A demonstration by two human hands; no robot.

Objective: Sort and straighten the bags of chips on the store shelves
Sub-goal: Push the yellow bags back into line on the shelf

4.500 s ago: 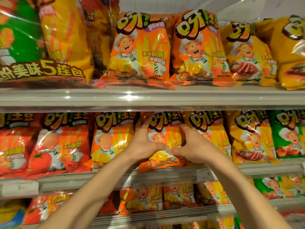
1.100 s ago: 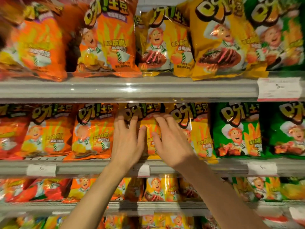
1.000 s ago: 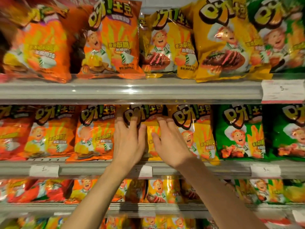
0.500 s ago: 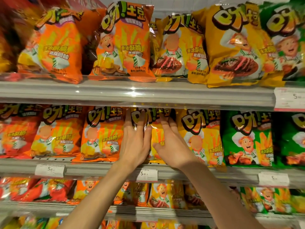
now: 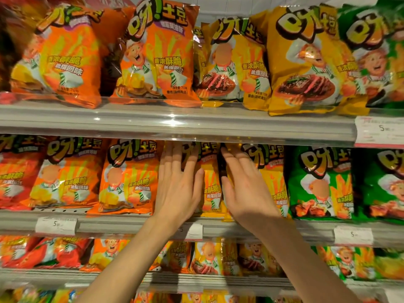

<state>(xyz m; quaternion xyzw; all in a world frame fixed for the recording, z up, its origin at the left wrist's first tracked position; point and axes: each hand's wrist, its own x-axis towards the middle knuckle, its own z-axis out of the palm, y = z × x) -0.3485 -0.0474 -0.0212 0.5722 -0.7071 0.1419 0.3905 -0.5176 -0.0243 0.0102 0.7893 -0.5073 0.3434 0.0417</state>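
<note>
On the middle shelf (image 5: 131, 226) stands a row of chip bags. My left hand (image 5: 177, 184) lies flat with straight fingers on the front of a yellow-orange bag (image 5: 211, 189) in the middle of the row. My right hand (image 5: 244, 189) lies flat beside it, fingers straight, over the seam between that bag and the yellow bag (image 5: 273, 182) to its right. Both hands hide most of the middle bag. An orange bag (image 5: 129, 178) stands just left of my left hand.
Green bags (image 5: 321, 182) fill the right end of the middle shelf, red and orange ones the left. The upper shelf (image 5: 175, 123) carries larger orange, yellow and green bags overhanging its edge. White price tags (image 5: 55, 225) sit on the shelf rails. A lower shelf holds more bags.
Since 4.5 s ago my hands have moved from an orange bag to bags further right. In the last second both hands slid slightly upward on the middle bag, staying flat.
</note>
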